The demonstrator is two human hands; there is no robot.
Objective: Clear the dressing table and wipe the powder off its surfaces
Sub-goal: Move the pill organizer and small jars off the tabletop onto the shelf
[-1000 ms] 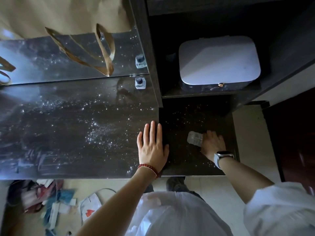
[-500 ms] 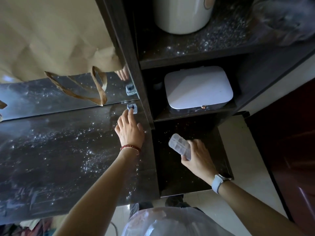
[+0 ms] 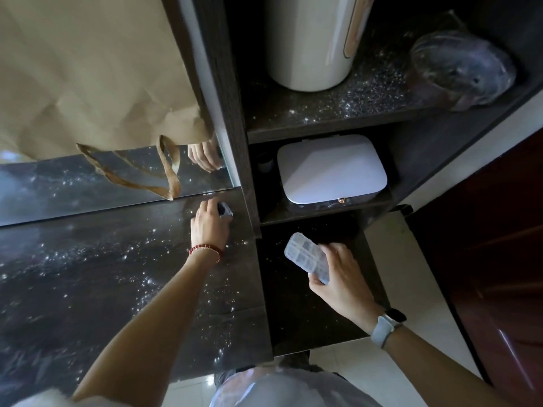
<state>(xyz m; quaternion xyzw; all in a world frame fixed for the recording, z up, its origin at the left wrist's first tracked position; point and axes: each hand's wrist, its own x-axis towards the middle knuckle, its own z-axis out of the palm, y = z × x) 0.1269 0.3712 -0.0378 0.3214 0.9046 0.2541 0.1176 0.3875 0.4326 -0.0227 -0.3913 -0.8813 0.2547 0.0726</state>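
Dark wood-grain dressing table [image 3: 88, 289] lies speckled all over with glittering white powder [image 3: 141, 259], thickest just left of the left hand [image 3: 209, 227]. That hand, with a red bead bracelet [image 3: 205, 249] at the wrist, is curled around a small glass bottle [image 3: 224, 210] with a dark cap, at the back corner of the top, close under the mirror [image 3: 73, 183]. A brown paper bag [image 3: 88, 69] hangs above it, its handle [image 3: 169, 174] dangling past the mirror's edge. The right hand [image 3: 340, 277], a watch [image 3: 386, 324] on its wrist, grips a clear plastic compartment case [image 3: 307, 257] above the lower side shelf [image 3: 293, 318]. Beyond it a white box [image 3: 330, 168] sits in a cubby, and higher up a cream cylinder [image 3: 311, 39] stands on a powdered shelf [image 3: 338, 110]. No writing is readable anywhere.
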